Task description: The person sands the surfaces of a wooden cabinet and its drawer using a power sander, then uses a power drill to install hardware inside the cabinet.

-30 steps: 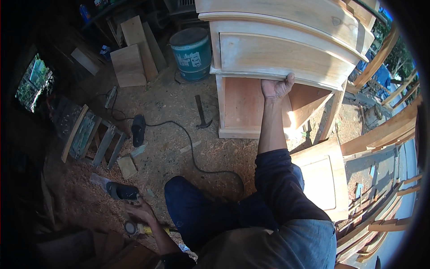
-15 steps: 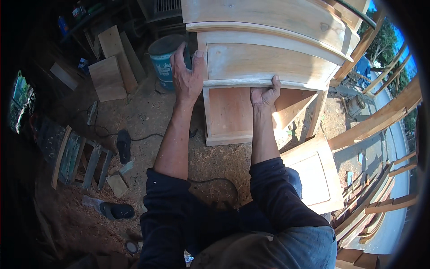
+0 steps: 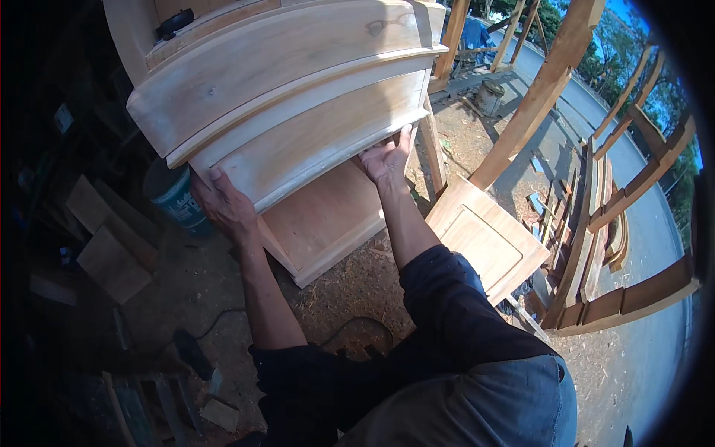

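A pale, unpainted wooden cabinet (image 3: 287, 56) with a curved front stands before me, white smears on its wood. My left hand (image 3: 227, 208) clasps its lower left edge, the thumb on the front and the other fingers round the side, partly hidden. Farther right, my right hand (image 3: 387, 162) hooks the lower rim of the drawer-like front panel (image 3: 320, 138); its thumb points up against the rim and its fingertips go out of sight underneath. Below that rim gapes a compartment with a bare wooden floor (image 3: 324, 216).
A framed wooden door panel (image 3: 488, 242) leans to the right of my right arm. A teal bucket (image 3: 182, 197) stands left of the cabinet, near loose boards (image 3: 112, 264). A dark cable (image 3: 357, 322) crosses the shaving-strewn ground. Wooden posts (image 3: 532, 100) rise at right.
My view has swung right, so the cabinet appears tilted and farther left. The left hand has come down and closed round the cabinet's edge; the right hand still grips the lower rim, nearer its right end.
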### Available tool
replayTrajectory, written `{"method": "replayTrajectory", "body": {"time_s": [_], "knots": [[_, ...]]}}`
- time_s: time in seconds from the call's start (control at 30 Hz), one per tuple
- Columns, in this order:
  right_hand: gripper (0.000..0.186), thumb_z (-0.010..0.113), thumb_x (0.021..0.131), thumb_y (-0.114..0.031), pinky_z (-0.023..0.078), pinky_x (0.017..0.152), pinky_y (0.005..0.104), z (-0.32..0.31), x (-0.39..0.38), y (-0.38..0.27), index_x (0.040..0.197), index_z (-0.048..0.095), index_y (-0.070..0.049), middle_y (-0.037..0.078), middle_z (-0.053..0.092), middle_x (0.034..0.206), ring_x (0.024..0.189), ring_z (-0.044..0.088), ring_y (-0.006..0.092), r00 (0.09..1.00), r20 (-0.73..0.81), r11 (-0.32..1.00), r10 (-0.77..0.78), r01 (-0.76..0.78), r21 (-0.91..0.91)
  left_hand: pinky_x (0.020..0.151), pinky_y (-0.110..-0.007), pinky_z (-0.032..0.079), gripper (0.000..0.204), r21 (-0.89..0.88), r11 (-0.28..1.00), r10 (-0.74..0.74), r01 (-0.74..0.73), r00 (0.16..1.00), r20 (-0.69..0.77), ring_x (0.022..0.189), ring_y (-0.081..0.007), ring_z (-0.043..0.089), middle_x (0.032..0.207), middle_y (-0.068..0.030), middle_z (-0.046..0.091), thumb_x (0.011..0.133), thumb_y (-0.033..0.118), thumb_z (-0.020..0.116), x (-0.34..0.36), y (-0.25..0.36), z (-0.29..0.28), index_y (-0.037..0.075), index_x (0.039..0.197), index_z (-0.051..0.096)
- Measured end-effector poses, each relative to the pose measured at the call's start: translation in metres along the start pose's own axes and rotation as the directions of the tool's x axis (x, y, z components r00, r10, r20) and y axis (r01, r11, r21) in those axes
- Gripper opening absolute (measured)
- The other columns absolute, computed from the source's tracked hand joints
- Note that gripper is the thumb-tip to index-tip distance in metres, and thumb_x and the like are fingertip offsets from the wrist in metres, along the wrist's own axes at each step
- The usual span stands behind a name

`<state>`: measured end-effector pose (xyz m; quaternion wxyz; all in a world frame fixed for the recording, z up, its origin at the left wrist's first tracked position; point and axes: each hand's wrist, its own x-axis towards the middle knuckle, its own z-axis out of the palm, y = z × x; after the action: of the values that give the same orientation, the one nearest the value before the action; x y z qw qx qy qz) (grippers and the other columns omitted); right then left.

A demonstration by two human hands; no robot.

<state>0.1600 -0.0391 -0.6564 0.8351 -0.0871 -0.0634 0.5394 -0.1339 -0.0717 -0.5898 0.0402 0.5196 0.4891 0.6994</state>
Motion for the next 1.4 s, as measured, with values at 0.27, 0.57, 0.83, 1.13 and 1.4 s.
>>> {"method": "replayTrajectory", "body": {"time_s": [0.27, 0.57, 0.83, 1.13, 1.4], "knots": [[0.049, 0.059, 0.097, -0.041, 0.046, 0.103, 0.0503, 0.007, 0.048, -0.057, 0.131, 0.054, -0.007, 0.012, 0.062, 0.128, 0.117, 0.06, 0.0291, 0.989, -0.057, 0.989, -0.136, 0.131, -0.072, 0.092, -0.051, 0.043, 0.068, 0.051, 0.988, -0.146, 0.143, 0.988, 0.051, 0.11, -0.045, 0.055, 0.122, -0.0319, 0.053, 0.103, 0.052, 0.033, -0.008, -0.005, 0.0, -0.004, 0.139, 0.043], [0.053, 0.052, 0.098, -0.045, 0.043, 0.104, 0.0498, 0.024, 0.044, -0.052, 0.135, 0.05, -0.007, 0.013, 0.058, 0.134, 0.122, 0.055, 0.0303, 0.984, -0.047, 0.984, -0.173, 0.17, -0.058, 0.092, -0.051, 0.042, 0.067, 0.055, 0.988, -0.146, 0.144, 0.988, 0.041, 0.11, -0.0451, 0.057, 0.121, -0.0316, 0.056, 0.102, 0.052, 0.033, -0.002, -0.02, 0.004, -0.004, 0.137, 0.046], [0.055, 0.068, 0.091, -0.047, 0.044, 0.086, 0.037, 0.019, 0.019, -0.077, 0.111, 0.055, 0.002, 0.014, 0.051, 0.106, 0.094, 0.052, 0.0213, 0.586, 0.079, 0.171, -0.807, 0.359, -0.918, 0.091, -0.05, 0.043, 0.066, 0.025, 0.988, -0.155, 0.153, 0.985, 0.074, 0.107, -0.0443, 0.058, 0.119, -0.0315, 0.056, 0.102, 0.05, 0.034, -0.001, -0.011, 0.0, -0.006, 0.134, 0.047], [0.068, 0.06, 0.091, -0.061, 0.047, 0.087, 0.0311, 0.06, 0.084, -0.13, 0.117, 0.065, 0.002, 0.008, 0.067, 0.107, 0.099, 0.059, 0.0164, 0.857, 0.442, 0.295, -0.265, 0.508, -0.809, 0.092, -0.048, 0.042, 0.064, -0.09, 0.975, -0.194, 0.204, 0.975, 0.105, 0.105, -0.0385, 0.057, 0.115, -0.0272, 0.056, 0.103, 0.05, 0.034, -0.001, -0.023, -0.003, -0.005, 0.132, 0.048], [0.079, 0.055, 0.09, -0.068, 0.049, 0.06, 0.0271, 0.051, 0.081, -0.137, 0.128, 0.056, 0.002, 0.008, 0.067, 0.102, 0.079, 0.063, 0.0138, 0.866, 0.441, 0.248, -0.236, 0.493, -0.834, 0.093, -0.044, 0.04, 0.058, 0.009, 0.998, -0.058, 0.057, 0.994, 0.097, 0.106, -0.0367, 0.054, 0.112, -0.0233, 0.056, 0.105, 0.046, 0.028, 0.0, -0.033, -0.009, -0.003, 0.126, 0.051]]}}
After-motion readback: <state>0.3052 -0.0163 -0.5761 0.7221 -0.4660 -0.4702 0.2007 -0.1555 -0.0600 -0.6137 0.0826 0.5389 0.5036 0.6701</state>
